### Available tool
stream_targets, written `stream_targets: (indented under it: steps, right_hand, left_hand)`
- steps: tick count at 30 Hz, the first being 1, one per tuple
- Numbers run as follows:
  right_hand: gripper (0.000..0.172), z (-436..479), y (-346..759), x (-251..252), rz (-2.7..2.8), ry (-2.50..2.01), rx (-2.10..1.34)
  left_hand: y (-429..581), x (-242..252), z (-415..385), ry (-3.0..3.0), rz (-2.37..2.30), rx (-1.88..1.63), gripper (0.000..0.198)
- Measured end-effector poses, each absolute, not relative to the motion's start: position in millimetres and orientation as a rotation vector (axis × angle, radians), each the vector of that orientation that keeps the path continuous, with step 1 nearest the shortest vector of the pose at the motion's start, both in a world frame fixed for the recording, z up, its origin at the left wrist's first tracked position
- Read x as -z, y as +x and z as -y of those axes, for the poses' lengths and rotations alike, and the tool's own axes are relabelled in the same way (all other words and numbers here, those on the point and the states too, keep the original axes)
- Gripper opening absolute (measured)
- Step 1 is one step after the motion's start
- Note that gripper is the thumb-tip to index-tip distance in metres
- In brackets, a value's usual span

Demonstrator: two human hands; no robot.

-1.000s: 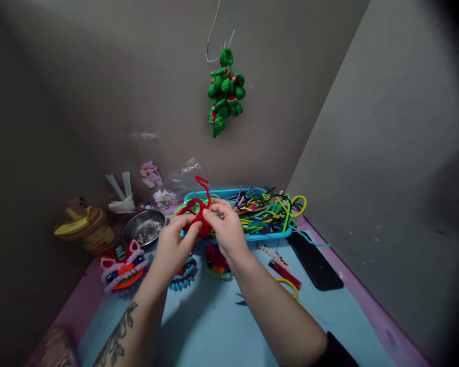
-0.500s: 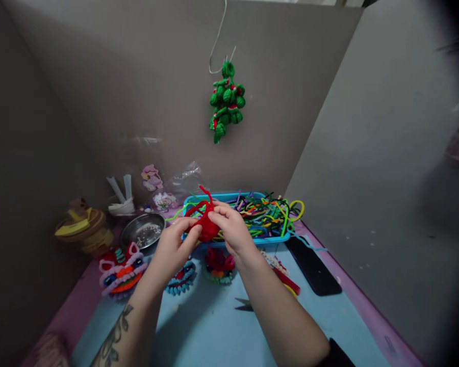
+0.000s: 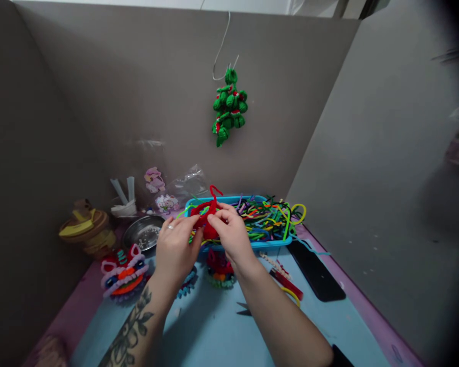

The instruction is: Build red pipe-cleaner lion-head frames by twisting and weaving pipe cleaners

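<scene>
Between my two hands is a small red piece made of fuzzy pipe cleaners, with one stem curling up from its top. My left hand, wearing a ring, pinches its left side. On its right side my right hand grips it with thumb and fingers. Both hands are above the front edge of a blue tray heaped with many-coloured pipe cleaners. Below them on the blue mat stand a red and green lion head and a blue one partly hidden by my left arm.
A larger lion head stands left, near a metal bowl with small beads and a brown pot. On the right lie scissors, a red-handled tool and a black phone. A green ornament hangs at the back.
My left hand has turned over the red piece, so its back and ring now show. The red stem on top bends to the right now. The view has tilted up slightly.
</scene>
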State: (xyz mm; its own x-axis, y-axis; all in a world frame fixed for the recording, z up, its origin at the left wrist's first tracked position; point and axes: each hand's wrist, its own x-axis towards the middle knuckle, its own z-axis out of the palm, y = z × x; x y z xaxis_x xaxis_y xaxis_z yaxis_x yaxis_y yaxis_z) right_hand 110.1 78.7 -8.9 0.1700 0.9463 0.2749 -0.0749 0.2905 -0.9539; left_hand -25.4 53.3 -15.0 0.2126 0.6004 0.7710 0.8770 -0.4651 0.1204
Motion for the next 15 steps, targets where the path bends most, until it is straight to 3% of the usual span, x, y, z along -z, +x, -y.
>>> stream_targets:
  steps: [8,15]
  right_hand:
    - [0.018,-80.0,109.7,12.7,1.237,-1.043,-0.868]
    - [0.016,-81.4,110.0,16.3,1.272,-1.011,-0.897]
  left_hand:
    - [-25.8,15.2,-53.9,-2.186,1.356,1.085,0.018]
    - [-26.6,8.6,-52.6,-2.324,1.646,1.4,0.026]
